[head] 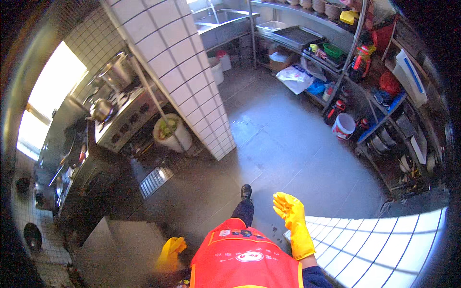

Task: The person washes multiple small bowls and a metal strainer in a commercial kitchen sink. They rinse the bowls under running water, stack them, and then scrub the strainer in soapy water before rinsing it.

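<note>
Both of my hands wear yellow rubber gloves. My right hand (287, 208) hangs over the tiled floor to the right of my red apron (248, 257), with its palm partly in view and nothing in it. On the apron's other side, my left hand (173, 250) is curled and a little blurred near a pale box-like surface (133, 241); whether its fingers hold anything does not show. Below me a black shoe (246, 192) stands on the grey floor tiles (284, 151).
A white-tiled wall end (201, 90) juts out ahead. Left of it are a stove (126, 126), a white bucket (182, 138) and a floor drain grate (153, 181). Metal shelving (342, 72) and a small bucket (343, 126) line the right; a sink (230, 16) is at the back.
</note>
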`<state>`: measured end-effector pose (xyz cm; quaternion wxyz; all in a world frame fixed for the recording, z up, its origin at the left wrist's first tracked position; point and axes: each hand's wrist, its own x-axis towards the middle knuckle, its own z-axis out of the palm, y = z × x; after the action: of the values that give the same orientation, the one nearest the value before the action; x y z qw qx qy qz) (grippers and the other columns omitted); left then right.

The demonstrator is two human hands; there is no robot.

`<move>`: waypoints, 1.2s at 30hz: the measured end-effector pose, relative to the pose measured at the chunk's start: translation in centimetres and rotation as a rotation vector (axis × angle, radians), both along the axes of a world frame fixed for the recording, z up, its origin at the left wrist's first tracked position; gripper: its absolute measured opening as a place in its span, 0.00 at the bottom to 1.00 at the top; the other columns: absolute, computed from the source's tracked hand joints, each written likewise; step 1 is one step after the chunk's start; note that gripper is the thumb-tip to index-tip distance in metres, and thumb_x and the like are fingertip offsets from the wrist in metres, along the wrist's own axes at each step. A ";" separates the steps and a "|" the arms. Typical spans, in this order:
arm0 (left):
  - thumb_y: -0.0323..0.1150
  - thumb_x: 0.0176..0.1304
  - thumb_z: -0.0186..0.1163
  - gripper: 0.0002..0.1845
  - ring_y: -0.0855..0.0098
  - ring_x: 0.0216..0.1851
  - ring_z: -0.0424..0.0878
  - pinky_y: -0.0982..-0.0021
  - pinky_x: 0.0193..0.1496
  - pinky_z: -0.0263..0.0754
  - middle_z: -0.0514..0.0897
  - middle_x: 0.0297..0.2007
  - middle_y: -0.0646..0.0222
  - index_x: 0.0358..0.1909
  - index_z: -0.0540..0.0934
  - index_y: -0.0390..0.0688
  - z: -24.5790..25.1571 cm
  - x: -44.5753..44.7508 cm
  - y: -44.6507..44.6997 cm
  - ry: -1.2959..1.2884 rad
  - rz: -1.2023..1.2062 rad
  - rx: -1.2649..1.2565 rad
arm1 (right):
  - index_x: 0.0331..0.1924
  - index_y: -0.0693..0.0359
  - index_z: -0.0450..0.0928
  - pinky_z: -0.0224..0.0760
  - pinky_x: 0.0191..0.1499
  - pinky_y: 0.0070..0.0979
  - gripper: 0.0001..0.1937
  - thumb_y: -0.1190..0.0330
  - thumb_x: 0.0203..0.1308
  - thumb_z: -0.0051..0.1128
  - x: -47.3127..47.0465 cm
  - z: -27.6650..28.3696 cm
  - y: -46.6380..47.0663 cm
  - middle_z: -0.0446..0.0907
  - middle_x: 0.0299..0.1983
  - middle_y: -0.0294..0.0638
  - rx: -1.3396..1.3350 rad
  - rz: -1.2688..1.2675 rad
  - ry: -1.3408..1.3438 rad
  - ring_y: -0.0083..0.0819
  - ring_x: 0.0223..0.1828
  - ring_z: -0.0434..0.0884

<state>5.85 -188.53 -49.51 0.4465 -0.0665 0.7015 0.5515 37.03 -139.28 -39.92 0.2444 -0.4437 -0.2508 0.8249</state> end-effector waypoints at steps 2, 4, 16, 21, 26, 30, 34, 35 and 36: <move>0.43 0.68 0.69 0.14 0.69 0.24 0.81 0.67 0.28 0.76 0.87 0.29 0.64 0.39 0.83 0.43 -1.7 -3.4 1.5 0.020 -0.034 -0.089 | 0.56 0.61 0.82 0.76 0.61 0.40 0.22 0.54 0.68 0.59 -1.3 0.1 3.4 0.85 0.56 0.47 0.025 -0.051 -0.037 0.41 0.57 0.84; 0.42 0.68 0.68 0.16 0.71 0.23 0.80 0.69 0.25 0.74 0.86 0.29 0.64 0.49 0.80 0.42 -3.9 -6.4 4.6 0.110 -0.108 -0.262 | 0.56 0.62 0.83 0.78 0.60 0.40 0.21 0.54 0.69 0.58 -2.6 -0.3 8.0 0.86 0.55 0.46 0.073 -0.078 -0.046 0.41 0.56 0.85; 0.32 0.63 0.67 0.24 0.64 0.44 0.85 0.61 0.48 0.80 0.86 0.44 0.56 0.59 0.78 0.32 -8.2 -15.9 46.4 0.076 -0.251 0.078 | 0.37 0.56 0.90 0.81 0.43 0.45 0.15 0.56 0.57 0.60 12.8 -11.2 15.6 0.88 0.36 0.49 0.885 1.065 -1.554 0.51 0.39 0.88; 0.41 0.70 0.66 0.27 0.68 0.47 0.85 0.68 0.46 0.77 0.85 0.50 0.60 0.66 0.74 0.39 -3.2 -18.1 67.7 0.083 -0.423 0.195 | 0.38 0.52 0.91 0.83 0.45 0.47 0.11 0.62 0.58 0.59 15.9 -14.6 15.3 0.89 0.42 0.47 0.372 1.137 -1.535 0.48 0.45 0.88; 0.39 0.72 0.65 0.26 0.69 0.51 0.84 0.68 0.53 0.76 0.86 0.52 0.60 0.66 0.75 0.40 -0.2 -21.8 78.9 0.110 -0.516 0.162 | 0.40 0.52 0.91 0.83 0.47 0.49 0.12 0.63 0.59 0.57 8.6 -17.6 31.3 0.89 0.44 0.46 0.489 1.328 -1.465 0.48 0.47 0.88; 0.41 0.72 0.65 0.28 0.68 0.52 0.83 0.68 0.55 0.75 0.86 0.53 0.58 0.68 0.74 0.38 2.8 -27.3 82.2 0.168 -0.520 -0.018 | 0.42 0.52 0.91 0.82 0.49 0.49 0.13 0.61 0.61 0.56 -2.6 -16.8 52.8 0.88 0.46 0.46 0.840 1.427 -1.448 0.49 0.48 0.88; 0.43 0.70 0.65 0.29 0.69 0.47 0.84 0.69 0.48 0.76 0.88 0.48 0.60 0.68 0.75 0.39 1.5 -30.6 82.1 0.159 -0.130 0.017 | 0.44 0.55 0.89 0.78 0.51 0.49 0.17 0.55 0.65 0.54 -19.7 -11.5 72.4 0.88 0.45 0.50 0.788 0.722 -1.248 0.53 0.48 0.86; 0.41 0.69 0.65 0.28 0.69 0.45 0.84 0.68 0.47 0.77 0.88 0.47 0.59 0.66 0.75 0.37 0.8 -31.2 81.4 0.170 -0.150 -0.061 | 0.45 0.56 0.88 0.77 0.52 0.48 0.18 0.53 0.66 0.53 -24.4 -9.8 76.2 0.87 0.45 0.51 0.801 0.643 -1.152 0.53 0.48 0.85; 0.40 0.69 0.65 0.27 0.68 0.43 0.85 0.68 0.46 0.79 0.88 0.46 0.58 0.64 0.75 0.36 0.0 -32.1 80.7 0.143 -0.191 -0.126 | 0.45 0.56 0.88 0.77 0.52 0.48 0.20 0.51 0.66 0.53 -29.3 -8.1 79.4 0.87 0.45 0.52 0.835 0.591 -1.061 0.54 0.48 0.85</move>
<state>-26.27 -107.82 -49.54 0.4407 0.0125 0.7679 0.4648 7.72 -59.92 -48.00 0.0063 -0.5669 -0.7376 0.3667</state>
